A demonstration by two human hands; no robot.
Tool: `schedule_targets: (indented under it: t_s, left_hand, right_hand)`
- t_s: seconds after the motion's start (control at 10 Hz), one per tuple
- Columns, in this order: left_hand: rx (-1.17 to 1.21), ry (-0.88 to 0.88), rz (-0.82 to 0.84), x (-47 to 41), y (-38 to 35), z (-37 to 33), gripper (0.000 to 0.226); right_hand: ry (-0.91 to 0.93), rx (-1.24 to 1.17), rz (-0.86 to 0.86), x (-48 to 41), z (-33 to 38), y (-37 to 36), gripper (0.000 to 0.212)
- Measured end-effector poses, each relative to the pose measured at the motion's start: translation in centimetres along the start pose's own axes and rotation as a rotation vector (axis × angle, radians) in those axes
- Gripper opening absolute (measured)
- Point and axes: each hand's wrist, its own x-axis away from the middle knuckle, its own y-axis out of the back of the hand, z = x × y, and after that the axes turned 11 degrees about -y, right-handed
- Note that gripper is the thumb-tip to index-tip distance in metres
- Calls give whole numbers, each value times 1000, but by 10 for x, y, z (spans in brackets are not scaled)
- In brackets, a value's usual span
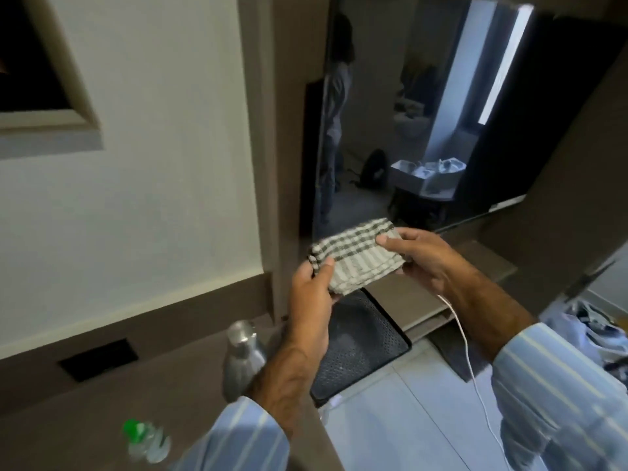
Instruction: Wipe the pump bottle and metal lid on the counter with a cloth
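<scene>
A folded checked cloth [356, 254], white with dark stripes, is held up in front of me by both hands. My left hand [311, 300] grips its near left corner with the thumb on top. My right hand [419, 254] pinches its right edge. Below my left forearm a metal bottle [242, 355] stands on the brown counter [112, 413]. A clear plastic bottle with a green cap [146, 440] stands near the counter's front edge, blurred. No pump bottle or separate metal lid is visible.
A black mesh chair seat [360, 345] sits under the cloth, beside the counter. A white cable [472, 365] hangs down from near my right wrist. A dark TV screen [424, 113] hangs on the wall ahead. A black slot [98, 359] is set in the counter.
</scene>
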Motion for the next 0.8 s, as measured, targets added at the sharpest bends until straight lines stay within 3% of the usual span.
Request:
schedule_targets:
  t_s: [0.1,0.2,0.3,0.4,0.5,0.6,0.7,0.8]
  left_hand:
    - [-132,69,-49,-13,-15,69,22]
    - [-530,156,-111,-37,-4,175,39]
    - [-659,289,-138,-50,11,231,34]
    - [-731,411,-197,-68,41,296,25]
    - [-779,453,-187,-77,55,326,18]
    - [-834,506,-168,-87,75,350,19]
    - [-959,456,-91,-87,74,345,20]
    - [-1074,384,34,-76,56,314,42]
  right_hand:
    - [-118,64,21,-43,-41,43,22]
    - [-282,120,0,-111,-124,79,16]
    - [-307,251,-4,-162,-185,90,10]
    - [-309,469,-24,-220,-259,85,25]
    - [-288,575,-25,-242,-291,80,34]
    - [-190,742,13,-256,-313,59,26]
    - [-151,834,9,-252,-311,50,32]
    - [-72,614,-50,-224,-278,62,44]
